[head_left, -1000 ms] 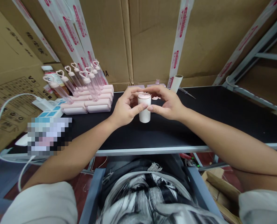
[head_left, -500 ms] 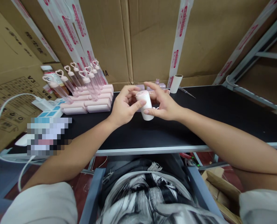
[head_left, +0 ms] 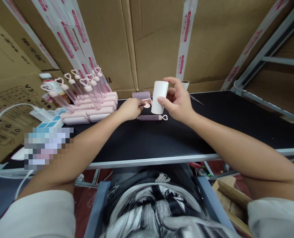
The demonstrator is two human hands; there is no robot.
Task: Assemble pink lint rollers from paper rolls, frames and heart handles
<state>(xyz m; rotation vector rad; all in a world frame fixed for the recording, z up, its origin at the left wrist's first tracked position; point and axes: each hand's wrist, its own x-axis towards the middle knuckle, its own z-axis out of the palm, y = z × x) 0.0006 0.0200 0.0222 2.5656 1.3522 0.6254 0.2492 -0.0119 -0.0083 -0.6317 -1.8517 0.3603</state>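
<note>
My right hand [head_left: 180,100] is closed round a white cylinder [head_left: 159,97], which it holds nearly upright above the table. To its left, my left hand [head_left: 132,108] reaches down with fingertips pinched at a small pink piece [head_left: 147,105]; most of the grip is hidden. A clear tube with a heart-shaped handle [head_left: 150,117] lies on the black tabletop just below both hands. Behind the left fingers sits a pale purple block [head_left: 141,95]. At the left, several pink cases [head_left: 101,114] stand in rows, with clear heart-topped tubes [head_left: 94,91] leaning upright among them.
Another white cylinder [head_left: 186,84] stands behind my right hand, near a thin pointed tool [head_left: 196,99]. A power strip [head_left: 50,119] with white cables and a bottle [head_left: 47,81] are at the left. Cardboard [head_left: 156,43] walls the back; a metal frame [head_left: 251,69] rises at right.
My left hand has let go of the white cylinder and moved left and down to the pink piece. My right hand has lifted the cylinder slightly, uncovering the heart-handled tube.
</note>
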